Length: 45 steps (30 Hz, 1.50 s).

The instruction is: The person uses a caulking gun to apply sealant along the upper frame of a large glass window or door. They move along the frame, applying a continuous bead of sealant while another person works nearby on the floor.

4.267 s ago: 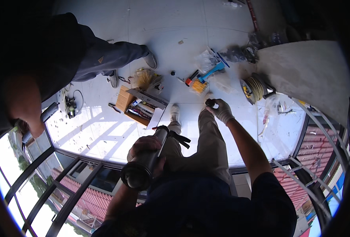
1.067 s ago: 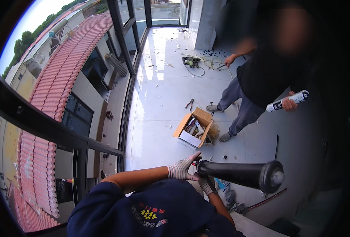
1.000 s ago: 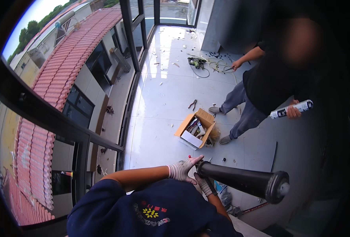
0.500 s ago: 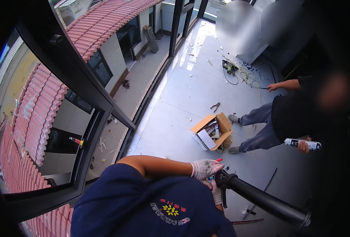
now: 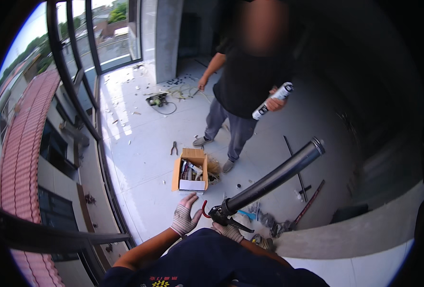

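A black caulking gun (image 5: 271, 178) with a long barrel slants up and away to the right in front of me. My right hand (image 5: 228, 232), in a striped glove, is wrapped round its handle; the gun partly hides the fingers. A red hook (image 5: 204, 209) curves out at the gun's rear end. Just left of that hook is my left hand (image 5: 185, 217), gloved, holding nothing, with its fingers stretched and thumb apart. Across from me, a person in dark clothes holds a white and black sealant tube (image 5: 272, 100) in one hand and a thin tool in the other.
An opened cardboard box (image 5: 191, 171) packed with tubes stands on the tiled floor ahead. Pliers (image 5: 174, 148) and a green power tool (image 5: 157, 100) with its cord lie beyond. Window frames (image 5: 85, 115) line the left; dark strips (image 5: 295, 167) and bags (image 5: 274, 225) lie at right.
My view has swung round and lifted toward the other person. My left hand has come off the gun's rear end and opened. The gun's barrel now points up and away.
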### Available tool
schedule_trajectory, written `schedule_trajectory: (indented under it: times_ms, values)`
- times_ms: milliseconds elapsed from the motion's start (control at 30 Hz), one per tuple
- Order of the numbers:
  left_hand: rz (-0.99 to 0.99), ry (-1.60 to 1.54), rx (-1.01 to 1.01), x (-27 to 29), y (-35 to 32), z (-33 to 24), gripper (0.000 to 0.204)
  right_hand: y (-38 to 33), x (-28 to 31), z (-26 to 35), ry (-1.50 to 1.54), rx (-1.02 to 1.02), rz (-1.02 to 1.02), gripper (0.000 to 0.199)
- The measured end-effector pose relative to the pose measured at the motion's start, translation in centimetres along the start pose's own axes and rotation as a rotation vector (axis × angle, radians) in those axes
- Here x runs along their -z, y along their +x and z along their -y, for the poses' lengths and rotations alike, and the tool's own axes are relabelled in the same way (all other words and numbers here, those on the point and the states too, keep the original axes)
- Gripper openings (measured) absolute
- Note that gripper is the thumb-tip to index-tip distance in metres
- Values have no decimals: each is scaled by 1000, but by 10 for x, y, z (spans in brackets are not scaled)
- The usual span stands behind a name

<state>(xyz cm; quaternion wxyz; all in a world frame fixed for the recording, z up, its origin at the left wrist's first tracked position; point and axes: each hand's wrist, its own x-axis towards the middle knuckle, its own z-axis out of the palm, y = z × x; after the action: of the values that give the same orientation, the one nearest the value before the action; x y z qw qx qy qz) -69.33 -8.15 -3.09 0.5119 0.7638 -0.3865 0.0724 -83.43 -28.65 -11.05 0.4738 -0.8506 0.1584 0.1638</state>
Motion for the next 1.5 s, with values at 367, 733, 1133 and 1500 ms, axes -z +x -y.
schedule_trajectory:
  times_ms: [367,733,1133,1500]
  values:
    - [110,-613,974,-93,24,44,31,-3,-1,33,191,193,-118,44]
    - [-112,-586,717,-85,37,15,30,-32,43,83,85,0,95,65]
    - [-5,-534,664,-79,24,28,28,-45,63,116,93,63,248,63]
    - [-9,-462,686,-75,24,20,29,-29,21,76,129,184,-106,53]
